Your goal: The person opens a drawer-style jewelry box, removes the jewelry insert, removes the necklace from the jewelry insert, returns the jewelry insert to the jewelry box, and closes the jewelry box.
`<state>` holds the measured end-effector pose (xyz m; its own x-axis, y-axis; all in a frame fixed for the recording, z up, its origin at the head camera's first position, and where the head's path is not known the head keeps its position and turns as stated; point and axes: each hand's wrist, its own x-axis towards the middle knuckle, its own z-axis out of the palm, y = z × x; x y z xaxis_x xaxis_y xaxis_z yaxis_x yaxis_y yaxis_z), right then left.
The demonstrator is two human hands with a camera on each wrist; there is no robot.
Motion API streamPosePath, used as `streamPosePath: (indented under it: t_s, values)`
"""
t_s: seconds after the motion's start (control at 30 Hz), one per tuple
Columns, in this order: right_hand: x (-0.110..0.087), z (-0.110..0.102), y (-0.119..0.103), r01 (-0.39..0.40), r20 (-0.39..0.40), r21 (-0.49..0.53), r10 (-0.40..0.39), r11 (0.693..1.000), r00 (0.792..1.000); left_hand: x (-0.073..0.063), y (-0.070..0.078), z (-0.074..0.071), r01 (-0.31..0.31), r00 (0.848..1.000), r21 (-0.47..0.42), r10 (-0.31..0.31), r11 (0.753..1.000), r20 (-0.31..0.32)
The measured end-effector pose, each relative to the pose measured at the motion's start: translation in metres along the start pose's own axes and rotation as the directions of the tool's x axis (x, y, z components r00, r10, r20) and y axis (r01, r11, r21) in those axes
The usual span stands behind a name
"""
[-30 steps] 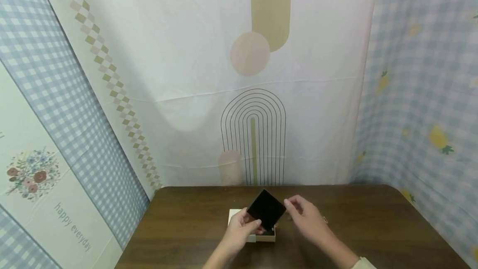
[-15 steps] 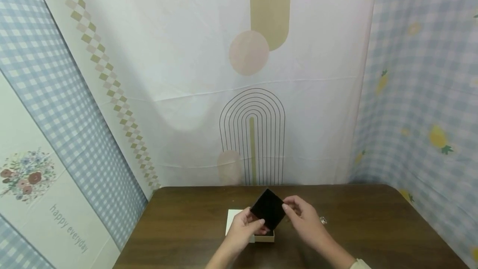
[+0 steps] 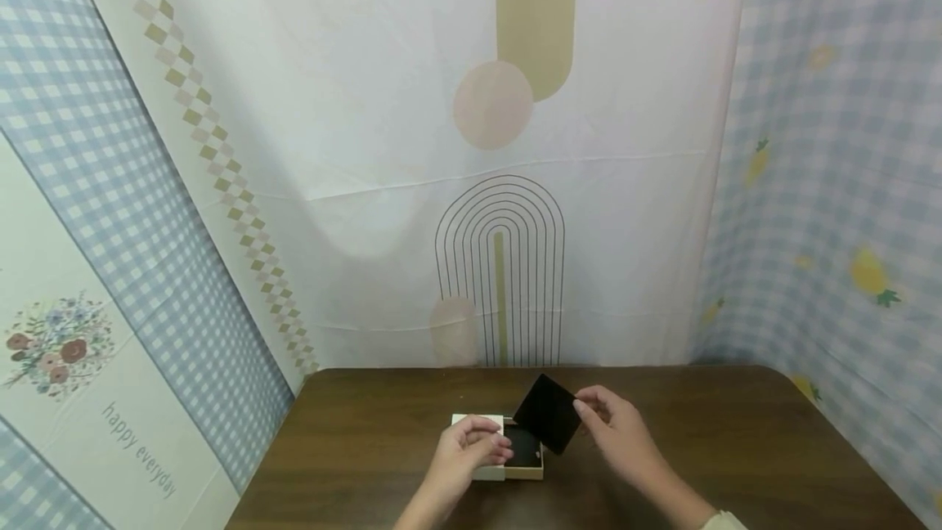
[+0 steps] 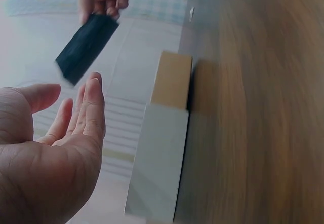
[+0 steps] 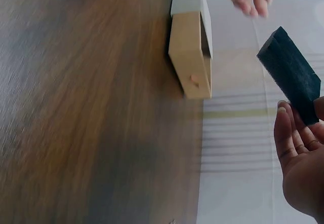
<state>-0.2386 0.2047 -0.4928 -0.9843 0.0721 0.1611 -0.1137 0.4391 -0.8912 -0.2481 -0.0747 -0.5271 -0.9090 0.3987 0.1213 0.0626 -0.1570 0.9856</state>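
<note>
My right hand [image 3: 616,430] pinches a square black foam pad [image 3: 548,415] by one corner, tilted like a diamond above the table. In the right wrist view the pad [image 5: 291,72] looks thick, with thumb and fingertips on its lower end. My left hand [image 3: 471,452] holds nothing; its fingers are loosely bent, thumb apart from them, in front of the small drawer box. That box has a white sleeve [image 4: 159,158] and a tan cardboard drawer [image 5: 190,46] slid partly out to the right. A black lining [image 3: 524,448] shows inside the drawer.
The box stands on a dark brown wooden table [image 3: 368,440]. A small shiny object [image 4: 192,13] lies on the table beyond the drawer's end; in the head view my right hand hides it. A white patterned cloth [image 3: 368,145] hangs behind the table.
Earlier both hands held the black foam pad. My left hand has let go of it, and the right hand has drawn it to the right, uncovering the drawer's black inside.
</note>
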Motion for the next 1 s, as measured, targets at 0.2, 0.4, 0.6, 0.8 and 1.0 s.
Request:
streamPosePath:
  t_s: [0.2, 0.4, 0.6, 0.8, 1.0]
  values:
    - [0.000, -0.014, 0.017, -0.025, 0.001, -0.001, 0.025, 1.000, 1.000, -0.011, 0.001, -0.022, 0.015, 0.995, 0.062, -0.009, 0.998, -0.099]
    - [0.002, -0.022, 0.025, -0.042, 0.001, -0.035, 0.042, 0.999, 0.999, -0.015, 0.004, -0.036, 0.022, 0.983, 0.097, -0.004, 0.995, -0.184]
    - [0.000, -0.022, 0.024, -0.055, 0.015, -0.029, 0.055, 0.998, 0.998, -0.014, 0.007, -0.040, 0.007, 0.978, 0.181, 0.031, 0.983, -0.208]
    - [0.000, -0.018, 0.024, -0.052, 0.014, -0.018, 0.053, 0.998, 0.999, -0.012, 0.007, -0.039, -0.054, 0.987, 0.443, 0.115, 0.895, -0.113]
    - [-0.002, -0.017, 0.023, -0.053, 0.020, -0.011, 0.053, 0.999, 0.998, -0.011, 0.013, -0.032, -0.056, 0.998, 0.684, 0.053, 0.727, 0.025]
